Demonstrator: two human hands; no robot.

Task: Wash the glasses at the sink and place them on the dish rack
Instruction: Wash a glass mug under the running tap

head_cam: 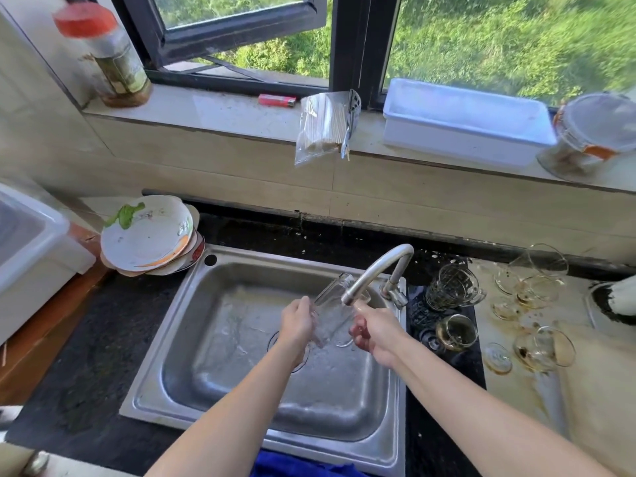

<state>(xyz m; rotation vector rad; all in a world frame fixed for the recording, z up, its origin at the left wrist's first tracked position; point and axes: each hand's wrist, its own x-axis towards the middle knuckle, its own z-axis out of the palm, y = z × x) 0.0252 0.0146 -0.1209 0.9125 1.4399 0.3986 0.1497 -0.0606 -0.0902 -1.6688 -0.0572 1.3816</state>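
Clear tall glass (331,304) tilted under curved metal tap (373,270), held btwn both hands over steel sink (192,339). L hand (296,321) curled round its side, R hand (377,330) gripping the other end. Stained clear glasses (454,287) just right of R hand; white plate stack (148,235) far left beyond L hand.

A black-framed window (358,46) fills the top of the view, its left casement (237,15) swung open. Bright daylight comes through it from sunlit green grass (499,39) outside. Below runs a pale stone windowsill (213,108), dusty in places. Beige wall tiles (413,191) cover the strip beneath the sill, down to a dark speckled countertop (86,356). A pale tiled wall (31,98) closes the left side.
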